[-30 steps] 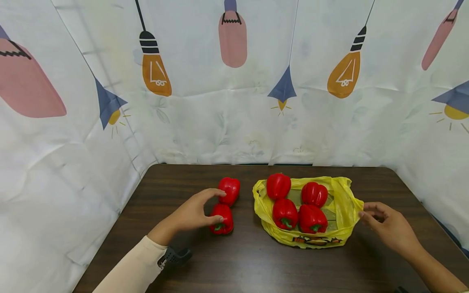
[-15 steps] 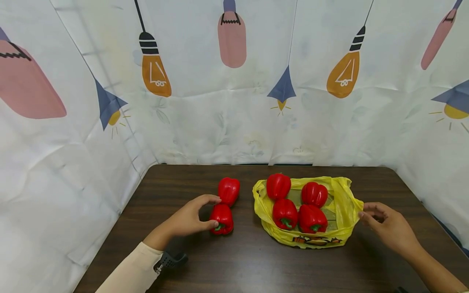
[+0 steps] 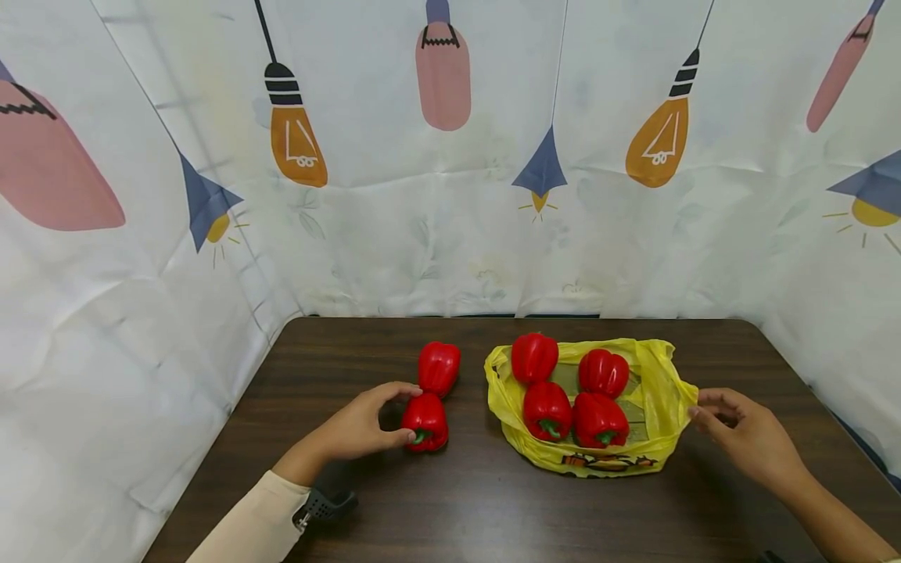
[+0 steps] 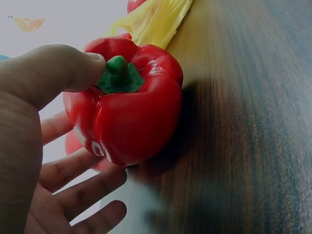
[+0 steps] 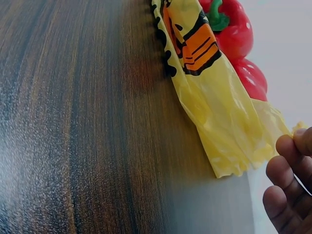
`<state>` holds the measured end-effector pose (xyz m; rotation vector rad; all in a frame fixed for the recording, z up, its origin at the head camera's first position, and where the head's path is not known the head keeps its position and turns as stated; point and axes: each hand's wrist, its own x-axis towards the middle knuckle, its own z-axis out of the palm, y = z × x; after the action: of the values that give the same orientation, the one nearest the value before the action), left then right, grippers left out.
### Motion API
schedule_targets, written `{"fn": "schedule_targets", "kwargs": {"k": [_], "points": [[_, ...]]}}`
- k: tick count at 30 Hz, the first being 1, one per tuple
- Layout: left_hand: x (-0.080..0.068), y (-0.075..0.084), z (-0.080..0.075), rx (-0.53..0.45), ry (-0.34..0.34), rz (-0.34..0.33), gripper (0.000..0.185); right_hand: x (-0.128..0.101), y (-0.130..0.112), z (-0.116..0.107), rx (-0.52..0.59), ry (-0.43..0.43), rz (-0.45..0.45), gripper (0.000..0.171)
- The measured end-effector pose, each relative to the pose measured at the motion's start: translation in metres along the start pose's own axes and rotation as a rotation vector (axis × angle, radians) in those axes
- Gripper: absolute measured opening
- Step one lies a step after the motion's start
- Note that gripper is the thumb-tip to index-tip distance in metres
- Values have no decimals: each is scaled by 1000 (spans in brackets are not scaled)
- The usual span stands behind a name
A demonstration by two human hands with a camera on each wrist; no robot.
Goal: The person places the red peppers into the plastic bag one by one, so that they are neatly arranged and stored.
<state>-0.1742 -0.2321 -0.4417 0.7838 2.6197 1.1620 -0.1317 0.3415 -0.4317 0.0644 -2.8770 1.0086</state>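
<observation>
A red bell pepper (image 3: 426, 422) with a green stem lies on the dark table; my left hand (image 3: 366, 422) holds it across its near and far ends. The left wrist view shows the thumb against the stem end, while the fingers reach behind, partly hidden. Another red bell pepper (image 3: 439, 367) lies just beyond, touching or nearly so. To the right, a yellow plastic bag (image 3: 594, 463) sits spread open with several red bell peppers (image 3: 547, 410) in it. My right hand (image 3: 749, 438) pinches the bag's right edge between thumb and fingers, also seen in the right wrist view.
The dark wooden table (image 3: 479, 508) ends at a white curtain (image 3: 422, 234) printed with lamps, which hangs behind and along the sides. A gap of bare table separates the two loose peppers from the bag.
My left hand has shifted slightly left and nearer, its fingers coming off the far pepper and settling around the near one. The right hand keeps its hold on the bag.
</observation>
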Motion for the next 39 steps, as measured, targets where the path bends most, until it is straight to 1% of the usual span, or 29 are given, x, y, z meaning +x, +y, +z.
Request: {"fn": "schedule_targets", "kwargs": {"k": [5, 9, 16, 22, 29, 39], "points": [[0, 2, 0, -12, -13, -29, 58, 0, 1, -1, -5, -1, 3, 49], [0, 4, 0, -22, -10, -31, 59, -1, 1, -1, -9, 13, -3, 47], [-3, 5, 1, -18, 15, -29, 60, -1, 0, -2, -3, -1, 8, 50], [-3, 6, 2, 21, 33, 3, 59, -2, 0, -4, -10, -6, 15, 51], [-1, 10, 2, 29, 50, 52, 59, -2, 0, -5, -14, -10, 19, 52], [2, 24, 2, 17, 69, 112, 59, -2, 0, -5, -19, -12, 30, 54]]}}
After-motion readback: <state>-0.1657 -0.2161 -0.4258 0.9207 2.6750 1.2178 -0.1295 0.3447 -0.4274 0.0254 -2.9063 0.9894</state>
